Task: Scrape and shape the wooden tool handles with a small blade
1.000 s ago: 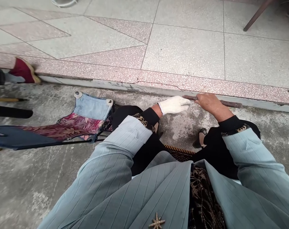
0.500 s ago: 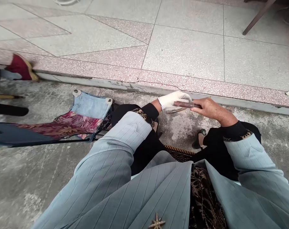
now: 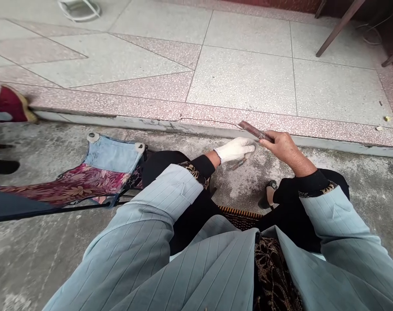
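Note:
My right hand (image 3: 280, 147), bare, grips a short dark reddish-brown rod (image 3: 250, 128) that points up and left over the edge of the pink tiled step (image 3: 125, 103). My left hand (image 3: 235, 149) wears a white glove and is closed on a thinner brown stick (image 3: 239, 164), whose end pokes out below the glove just above the concrete. The two hands are close together, almost touching. Both arms wear light blue striped sleeves with black cuffs.
A folding stool with a patchwork denim and floral fabric seat (image 3: 86, 177) stands at the left. Another person's red shoe (image 3: 10, 103) rests by the step at far left. Dark chair legs (image 3: 337, 28) stand on the tiles at top right. My shoe (image 3: 268, 194) rests on the concrete.
My right hand lifted the rod from along the step's edge and tilted its tip upward. My gloved left hand picked up a thinner stick and dropped slightly below the rod.

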{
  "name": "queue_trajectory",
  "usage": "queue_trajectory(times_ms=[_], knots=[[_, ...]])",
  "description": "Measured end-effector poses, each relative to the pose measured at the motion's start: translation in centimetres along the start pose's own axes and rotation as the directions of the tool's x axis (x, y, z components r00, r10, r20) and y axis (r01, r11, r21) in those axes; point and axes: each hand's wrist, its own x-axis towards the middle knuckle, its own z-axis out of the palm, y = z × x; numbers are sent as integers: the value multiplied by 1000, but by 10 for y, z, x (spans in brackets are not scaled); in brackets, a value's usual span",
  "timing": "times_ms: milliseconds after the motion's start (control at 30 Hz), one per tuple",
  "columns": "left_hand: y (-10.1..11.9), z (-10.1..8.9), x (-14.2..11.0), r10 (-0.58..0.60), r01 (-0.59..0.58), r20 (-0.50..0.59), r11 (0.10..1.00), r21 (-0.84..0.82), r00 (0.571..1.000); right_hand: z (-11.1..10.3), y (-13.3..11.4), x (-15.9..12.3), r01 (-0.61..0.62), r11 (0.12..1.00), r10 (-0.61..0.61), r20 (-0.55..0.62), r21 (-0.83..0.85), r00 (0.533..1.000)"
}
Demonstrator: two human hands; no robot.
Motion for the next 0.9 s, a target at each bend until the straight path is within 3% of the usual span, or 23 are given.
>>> queue_trajectory(times_ms=[67, 167, 267, 333, 400, 467, 533, 600, 667, 733, 800, 900], knots=[[0, 3, -2, 7, -9, 50, 999, 36, 999, -2, 3, 1, 1, 996, -2, -6, -91, 1000], [0, 4, -3, 17, -53, 148, 969, 240, 989, -4, 7, 2, -52, 948, 63, 24, -314, 998], [1, -1, -2, 40, -138, 193, 839, 526, 980, 0, 4, 5, -95, 830, 218, 164, -549, 962], [4, -5, -1, 54, -186, 219, 741, 645, 974, 4, -2, 6, -36, 784, 312, 344, -619, 885], [7, -8, 0, 78, -235, 252, 693, 682, 964, 6, -8, 5, 65, 823, 324, 559, -565, 763], [9, -13, 0, 110, -265, 264, 688, 675, 958, 4, -12, 3, 121, 916, 223, 736, -383, 640], [10, -18, 1, 127, -259, 248, 735, 627, 961, -4, -11, 0, 90, 985, 66, 808, -146, 585], [8, -22, 1, 144, -232, 207, 828, 511, 968, -14, -6, -3, 25, 997, -71, 769, 72, 635], [3, -23, 2, 165, -209, 155, 917, 338, 974, -23, 1, -5, -23, 968, -143, 624, 251, 768], [-2, -20, 2, 149, -163, 94, 972, 167, 984, -29, 6, -5, -35, 936, -148, 483, 349, 863], [-7, -14, 3, 79, -80, 30, 995, 54, 996, -31, 7, -5, -36, 928, -130, 411, 371, 902], [-7, -8, 2, -45, 48, -59, 997, 55, 997, -31, 5, -5, -42, 930, -110, 385, 365, 916]])
